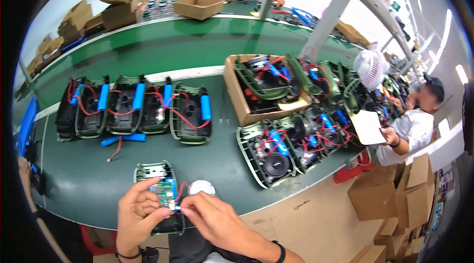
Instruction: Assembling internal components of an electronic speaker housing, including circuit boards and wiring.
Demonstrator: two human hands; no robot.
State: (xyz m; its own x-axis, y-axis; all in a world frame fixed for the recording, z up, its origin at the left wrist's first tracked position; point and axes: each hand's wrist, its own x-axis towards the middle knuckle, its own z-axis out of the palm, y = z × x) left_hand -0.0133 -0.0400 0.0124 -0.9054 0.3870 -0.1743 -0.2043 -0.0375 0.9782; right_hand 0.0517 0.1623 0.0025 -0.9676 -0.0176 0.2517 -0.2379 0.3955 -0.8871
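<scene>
"Where's the circuit board, and how does it point?"
"Over the open housing at the desk's near edge, long axis running roughly front to back."
"What grips it?"
"The left hand, thumb against fingers; the right hand pinches something at its near right corner, mostly hidden there."
</scene>
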